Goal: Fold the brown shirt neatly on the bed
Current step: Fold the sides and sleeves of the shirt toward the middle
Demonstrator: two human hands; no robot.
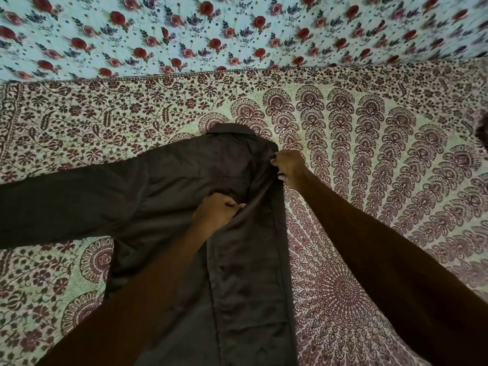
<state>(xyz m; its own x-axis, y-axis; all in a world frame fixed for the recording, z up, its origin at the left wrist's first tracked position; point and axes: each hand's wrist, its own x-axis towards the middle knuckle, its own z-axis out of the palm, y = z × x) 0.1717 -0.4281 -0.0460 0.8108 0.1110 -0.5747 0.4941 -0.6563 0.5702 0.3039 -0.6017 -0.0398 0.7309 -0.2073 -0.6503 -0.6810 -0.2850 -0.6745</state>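
The brown shirt (pixel 169 196) lies flat on the bed, collar at the far end and one long sleeve stretched out to the left. Its right side is folded in, leaving a straight edge down the right. My left hand (pixel 215 210) pinches a fold of cloth near the middle of the chest. My right hand (pixel 287 165) grips the shirt's edge at the right shoulder, just below the collar. Both my forearms reach in from the bottom and cover part of the lower shirt.
A cream bedspread with a dark red floral and mandala print (pixel 369 159) covers the bed under the shirt. Beyond it lies a light blue sheet with red roses (pixel 237 35). A dark object (pixel 483 133) peeks in at the right edge.
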